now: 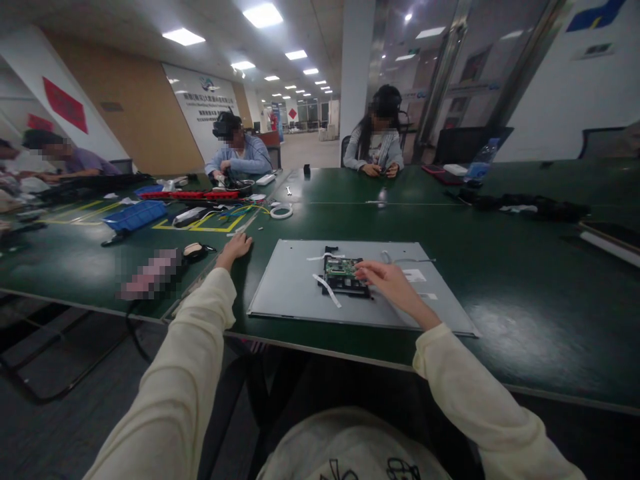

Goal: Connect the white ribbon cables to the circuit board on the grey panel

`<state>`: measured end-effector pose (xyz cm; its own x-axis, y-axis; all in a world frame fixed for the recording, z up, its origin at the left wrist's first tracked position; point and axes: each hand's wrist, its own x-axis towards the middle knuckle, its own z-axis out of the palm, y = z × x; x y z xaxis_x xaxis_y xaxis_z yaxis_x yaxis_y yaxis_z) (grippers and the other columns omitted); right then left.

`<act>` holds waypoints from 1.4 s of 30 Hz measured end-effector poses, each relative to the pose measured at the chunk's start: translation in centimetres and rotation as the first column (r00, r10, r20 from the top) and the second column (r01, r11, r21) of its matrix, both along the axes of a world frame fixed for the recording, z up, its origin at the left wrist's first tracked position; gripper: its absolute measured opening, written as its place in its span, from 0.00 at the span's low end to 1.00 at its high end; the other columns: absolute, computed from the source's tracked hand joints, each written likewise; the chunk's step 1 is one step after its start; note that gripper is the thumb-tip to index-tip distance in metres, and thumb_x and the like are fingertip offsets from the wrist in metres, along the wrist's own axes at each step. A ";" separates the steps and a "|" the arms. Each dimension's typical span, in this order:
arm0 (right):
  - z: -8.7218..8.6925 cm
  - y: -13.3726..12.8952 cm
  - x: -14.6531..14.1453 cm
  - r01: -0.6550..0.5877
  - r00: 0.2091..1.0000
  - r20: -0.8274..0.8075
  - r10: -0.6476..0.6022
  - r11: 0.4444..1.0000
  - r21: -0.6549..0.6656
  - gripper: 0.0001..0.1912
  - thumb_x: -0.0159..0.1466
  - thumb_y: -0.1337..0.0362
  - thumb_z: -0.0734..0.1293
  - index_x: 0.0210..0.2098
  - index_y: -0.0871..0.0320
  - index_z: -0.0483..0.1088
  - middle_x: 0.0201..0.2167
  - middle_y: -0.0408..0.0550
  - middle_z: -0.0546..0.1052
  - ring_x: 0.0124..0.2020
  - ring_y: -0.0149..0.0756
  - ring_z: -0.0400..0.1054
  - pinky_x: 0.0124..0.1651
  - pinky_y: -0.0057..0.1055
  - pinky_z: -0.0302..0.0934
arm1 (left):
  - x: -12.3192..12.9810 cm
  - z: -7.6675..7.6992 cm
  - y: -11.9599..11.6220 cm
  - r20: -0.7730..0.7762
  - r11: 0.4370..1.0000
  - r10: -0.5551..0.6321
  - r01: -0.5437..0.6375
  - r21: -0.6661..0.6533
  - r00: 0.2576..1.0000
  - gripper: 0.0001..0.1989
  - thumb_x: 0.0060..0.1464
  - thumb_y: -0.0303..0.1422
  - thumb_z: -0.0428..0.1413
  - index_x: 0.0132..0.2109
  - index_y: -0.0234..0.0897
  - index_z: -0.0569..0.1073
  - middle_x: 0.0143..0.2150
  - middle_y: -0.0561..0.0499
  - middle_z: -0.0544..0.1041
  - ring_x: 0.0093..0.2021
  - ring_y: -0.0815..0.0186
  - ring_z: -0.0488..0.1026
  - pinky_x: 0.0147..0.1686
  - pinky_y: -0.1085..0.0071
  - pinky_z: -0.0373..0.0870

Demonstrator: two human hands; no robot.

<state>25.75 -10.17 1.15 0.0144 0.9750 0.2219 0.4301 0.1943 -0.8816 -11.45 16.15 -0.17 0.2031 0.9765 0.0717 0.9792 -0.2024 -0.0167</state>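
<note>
A grey flat panel [295,287] lies on the green table in front of me, and a black bracket [345,287] with a green circuit board [341,267] sits at its middle. My right hand [385,283] is over the panel, fingertips closed together at the board's right edge; what they pinch, if anything, is too small to make out. White tape strips [327,291] lie beside the bracket. A grey cable [410,260] runs across the panel's far right. My left hand [235,249] rests palm down on the table left of the panel, fingers partly apart, near small white pieces.
Farther left are a blue basket [135,216], a white tape ring [281,212], a black-cased round item [194,251] and a blurred pink object [153,273]. A small wrench [289,191] lies beyond the panel. Several people sit around the table. A water bottle [483,163] stands far right.
</note>
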 end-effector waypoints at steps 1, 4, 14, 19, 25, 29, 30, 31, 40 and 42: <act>0.1 0.0 0.0 -0.003 0.999 0.042 0.002 1.000 0.016 0.13 0.62 0.60 0.59 0.42 0.54 0.72 0.35 0.47 0.78 0.37 0.37 0.72 0.42 0.40 0.66 | -0.2 0.4 0.6 0.000 0.999 0.041 -0.041 0.003 0.999 0.25 0.61 0.37 0.34 0.57 0.25 0.59 0.60 0.34 0.61 0.60 0.56 0.58 0.54 0.62 0.57; 0.4 -0.1 0.1 -0.014 0.991 0.130 0.007 0.998 0.054 0.13 0.62 0.60 0.59 0.42 0.52 0.73 0.35 0.46 0.78 0.38 0.39 0.72 0.44 0.42 0.64 | 0.7 1.5 2.3 0.006 0.993 0.120 -0.120 0.017 0.993 0.25 0.61 0.37 0.35 0.56 0.21 0.59 0.59 0.31 0.61 0.58 0.54 0.60 0.53 0.61 0.58; 1.6 -0.7 1.2 -0.064 0.973 0.221 0.070 0.997 -0.036 0.14 0.62 0.60 0.59 0.44 0.50 0.73 0.38 0.46 0.77 0.39 0.40 0.72 0.42 0.37 0.64 | 5.4 -0.1 5.0 -0.083 0.989 -0.130 0.124 -0.075 0.988 0.26 0.61 0.41 0.37 0.61 0.31 0.57 0.65 0.42 0.55 0.64 0.60 0.51 0.59 0.63 0.49; 2.1 -0.7 2.0 -0.077 0.925 0.368 0.097 0.995 -0.069 0.16 0.64 0.60 0.57 0.43 0.55 0.72 0.41 0.48 0.76 0.42 0.40 0.70 0.45 0.36 0.62 | 2.9 -0.4 7.0 -0.080 0.981 0.193 -0.189 0.048 0.978 0.29 0.59 0.44 0.38 0.54 0.23 0.66 0.57 0.32 0.65 0.59 0.50 0.59 0.55 0.54 0.53; 2.1 -0.6 2.2 -0.070 0.887 0.447 0.117 0.990 -0.120 0.17 0.65 0.62 0.55 0.46 0.57 0.71 0.45 0.48 0.75 0.45 0.38 0.69 0.49 0.35 0.60 | 3.2 1.5 9.3 -0.132 0.942 0.241 -0.200 0.268 0.961 0.18 0.54 0.28 0.43 0.44 0.29 0.74 0.50 0.34 0.72 0.59 0.48 0.58 0.57 0.45 0.39; 2.0 -0.5 2.2 -0.079 0.881 0.455 0.127 0.989 -0.123 0.17 0.65 0.63 0.55 0.47 0.57 0.71 0.46 0.48 0.74 0.46 0.37 0.68 0.51 0.34 0.60 | 5.5 2.8 10.8 -0.191 0.969 0.128 -0.082 0.235 0.973 0.17 0.54 0.25 0.42 0.41 0.31 0.75 0.39 0.38 0.77 0.45 0.52 0.71 0.56 0.45 0.39; 1.9 -0.4 2.3 -0.077 0.880 0.457 0.126 0.989 -0.124 0.17 0.65 0.63 0.55 0.47 0.56 0.71 0.46 0.48 0.74 0.47 0.37 0.68 0.51 0.34 0.60 | 6.3 2.9 11.1 -0.185 0.970 0.067 -0.020 0.242 0.980 0.18 0.54 0.25 0.42 0.42 0.31 0.75 0.39 0.38 0.77 0.44 0.54 0.72 0.56 0.47 0.42; 1.8 -0.3 2.3 -0.075 0.880 0.459 0.125 0.989 -0.126 0.17 0.66 0.63 0.55 0.47 0.56 0.71 0.46 0.48 0.74 0.47 0.37 0.68 0.51 0.35 0.60 | 7.1 2.9 11.4 -0.178 0.967 0.006 0.040 0.253 0.984 0.18 0.55 0.25 0.41 0.44 0.31 0.74 0.40 0.38 0.77 0.44 0.55 0.72 0.55 0.49 0.46; 1.4 0.0 2.5 -0.067 0.868 0.481 0.119 0.990 -0.125 0.17 0.65 0.65 0.55 0.48 0.54 0.70 0.47 0.48 0.74 0.47 0.37 0.68 0.52 0.36 0.61 | 13.6 -0.2 13.8 -0.026 0.956 -0.187 0.188 0.227 0.982 0.16 0.54 0.27 0.45 0.49 0.35 0.70 0.53 0.41 0.70 0.56 0.55 0.62 0.54 0.53 0.52; 1.5 0.0 2.4 -0.061 0.865 0.488 0.112 0.991 -0.118 0.17 0.65 0.65 0.55 0.48 0.55 0.71 0.47 0.48 0.74 0.47 0.38 0.68 0.51 0.37 0.61 | 14.0 -0.5 14.0 0.011 0.966 -0.163 0.157 0.207 0.987 0.13 0.54 0.29 0.46 0.44 0.35 0.72 0.49 0.41 0.73 0.53 0.55 0.65 0.53 0.55 0.55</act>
